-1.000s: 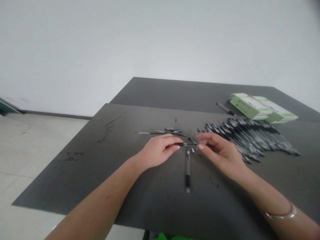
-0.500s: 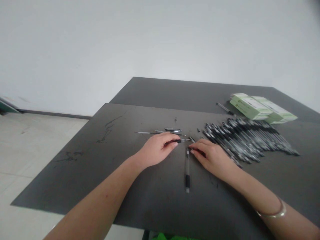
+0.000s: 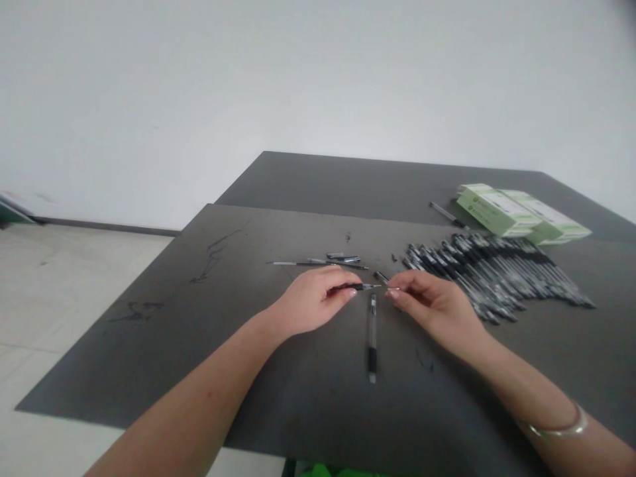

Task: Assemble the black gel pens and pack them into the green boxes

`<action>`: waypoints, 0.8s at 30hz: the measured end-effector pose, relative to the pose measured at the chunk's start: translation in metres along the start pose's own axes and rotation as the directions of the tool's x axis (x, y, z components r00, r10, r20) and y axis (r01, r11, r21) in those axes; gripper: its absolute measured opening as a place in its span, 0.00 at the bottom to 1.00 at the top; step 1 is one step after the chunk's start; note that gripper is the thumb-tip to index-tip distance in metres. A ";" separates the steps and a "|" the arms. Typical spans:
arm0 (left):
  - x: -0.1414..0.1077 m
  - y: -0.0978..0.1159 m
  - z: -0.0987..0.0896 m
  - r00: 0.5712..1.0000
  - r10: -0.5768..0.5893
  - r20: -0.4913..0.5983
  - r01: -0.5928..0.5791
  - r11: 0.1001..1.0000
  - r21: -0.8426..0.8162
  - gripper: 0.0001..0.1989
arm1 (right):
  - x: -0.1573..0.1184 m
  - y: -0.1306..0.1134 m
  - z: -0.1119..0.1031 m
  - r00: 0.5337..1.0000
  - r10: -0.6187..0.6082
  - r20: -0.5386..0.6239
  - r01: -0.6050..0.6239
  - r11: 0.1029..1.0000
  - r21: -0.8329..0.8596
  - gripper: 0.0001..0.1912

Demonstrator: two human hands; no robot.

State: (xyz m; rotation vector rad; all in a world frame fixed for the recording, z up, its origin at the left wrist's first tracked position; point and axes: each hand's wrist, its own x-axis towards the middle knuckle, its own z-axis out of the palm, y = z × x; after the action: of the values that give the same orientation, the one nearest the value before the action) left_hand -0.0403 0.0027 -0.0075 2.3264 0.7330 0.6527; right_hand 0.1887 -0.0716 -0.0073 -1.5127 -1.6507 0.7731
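My left hand (image 3: 318,295) is closed around a pen (image 3: 366,286) whose black grip and bare tip point right. The rest of its barrel is hidden in the fingers. Facing that tip, my right hand (image 3: 434,301) pinches a thin, short piece between thumb and forefinger, too small to make out. Between the hands, on the table, lies a clear pen barrel with a black grip (image 3: 372,338). A pen cap (image 3: 381,277) lies just behind the right fingertips. Beyond my left hand are a thin refill (image 3: 293,264) and several caps (image 3: 342,258).
A wide row of clear and black pens (image 3: 501,275) covers the table on the right. Behind it stand two green and white boxes (image 3: 501,209), with a single pen (image 3: 447,215) beside them. Dark ink marks (image 3: 134,311) streak the dark table (image 3: 278,411) at left.
My right hand has lifted from the upright-lying barrel's end and now pinches a thin piece by the held pen's tip. My left hand has barely moved.
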 end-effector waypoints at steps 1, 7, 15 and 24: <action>0.000 0.001 0.000 1.000 0.000 0.006 0.000 1.000 0.003 0.12 | -0.001 -0.001 0.000 1.000 0.000 -0.028 0.003 0.996 0.091 0.07; -0.001 0.003 0.000 0.999 0.001 0.042 -0.002 1.000 0.013 0.12 | -0.004 -0.002 0.007 0.994 -0.029 -0.103 0.047 0.983 0.177 0.08; -0.001 0.004 0.000 0.998 -0.001 0.063 0.001 1.000 0.010 0.12 | -0.005 0.000 0.011 0.992 -0.090 -0.090 0.098 0.992 0.081 0.06; -0.001 0.006 0.000 0.997 0.002 0.080 -0.003 1.000 0.014 0.12 | -0.006 0.000 0.013 0.990 -0.134 -0.048 0.132 0.990 -0.040 0.06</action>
State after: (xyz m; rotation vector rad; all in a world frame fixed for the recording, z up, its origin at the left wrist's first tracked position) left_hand -0.0390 -0.0022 -0.0041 2.3521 0.7001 0.5542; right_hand 0.1778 -0.0765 -0.0153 -1.4194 -1.7174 0.6305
